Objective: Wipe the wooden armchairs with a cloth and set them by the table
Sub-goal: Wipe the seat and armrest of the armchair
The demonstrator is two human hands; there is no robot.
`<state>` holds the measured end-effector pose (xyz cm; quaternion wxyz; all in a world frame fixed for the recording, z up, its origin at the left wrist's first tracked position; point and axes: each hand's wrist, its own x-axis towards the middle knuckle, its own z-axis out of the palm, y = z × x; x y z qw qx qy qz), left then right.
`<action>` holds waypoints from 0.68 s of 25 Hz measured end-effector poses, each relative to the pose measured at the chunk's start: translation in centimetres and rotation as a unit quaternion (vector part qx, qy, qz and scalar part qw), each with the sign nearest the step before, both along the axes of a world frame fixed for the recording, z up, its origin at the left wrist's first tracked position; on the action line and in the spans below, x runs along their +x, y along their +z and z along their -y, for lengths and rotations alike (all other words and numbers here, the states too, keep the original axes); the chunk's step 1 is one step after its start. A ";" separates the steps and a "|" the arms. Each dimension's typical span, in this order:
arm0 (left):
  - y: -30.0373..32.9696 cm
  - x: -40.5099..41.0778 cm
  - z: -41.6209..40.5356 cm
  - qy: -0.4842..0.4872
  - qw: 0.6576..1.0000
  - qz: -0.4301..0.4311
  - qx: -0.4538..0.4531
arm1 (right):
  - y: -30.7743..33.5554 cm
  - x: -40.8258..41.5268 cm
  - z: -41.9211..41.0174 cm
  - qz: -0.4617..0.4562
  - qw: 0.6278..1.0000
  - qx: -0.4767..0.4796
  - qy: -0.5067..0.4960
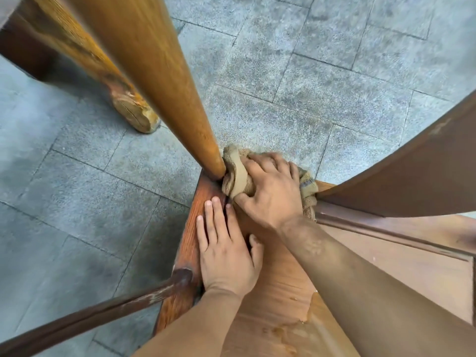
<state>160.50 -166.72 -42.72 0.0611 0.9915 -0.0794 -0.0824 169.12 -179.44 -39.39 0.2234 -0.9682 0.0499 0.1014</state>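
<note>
Armchair [280, 300] fills the near right of the view, its seat corner pointing away toward the grey paved floor [334, 73]. The right hand [270, 191] sits at that far corner, fingers curled over a bunched tan cloth [234, 173] and thumb tucked under it, pressing it against the foot of the round upright post [164, 73] where post meets seat. That seems the step in hand: working the joint, where dust would collect. The left hand [224, 253] lies flat on the left seat rail, fingers straight and close together, holding nothing; I judge it steadies the chair against the rubbing.

Room is tight. The post blocks the cloth on its left, and the broad back panel [412, 176] closes in on the right, so the cloth has only a short run along the far seat edge between them. A thin arm rail [103, 313] runs off near left from the seat frame. Far left, another wooden leg [131, 109] stands on the floor, well apart. The seat surface near the wrists looks worn and patchy.
</note>
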 end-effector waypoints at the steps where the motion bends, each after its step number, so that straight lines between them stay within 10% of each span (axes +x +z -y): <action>1: 0.0 0.0 0.0 -0.002 1.000 0.005 0.004 | 0.0 -1.2 0.1 0.022 1.000 0.016 0.012; 7: -0.4 -0.1 -0.2 0.004 1.000 0.030 0.003 | -0.5 -6.6 2.2 0.025 0.998 0.033 0.048; 12: -0.6 0.0 -0.1 0.013 0.999 0.041 -0.022 | -0.3 -0.7 -0.9 -0.027 0.992 0.003 -0.122; 17: -0.6 -0.1 -0.1 0.012 0.998 0.047 -0.025 | -0.1 -5.1 0.8 -0.008 1.000 0.029 -0.004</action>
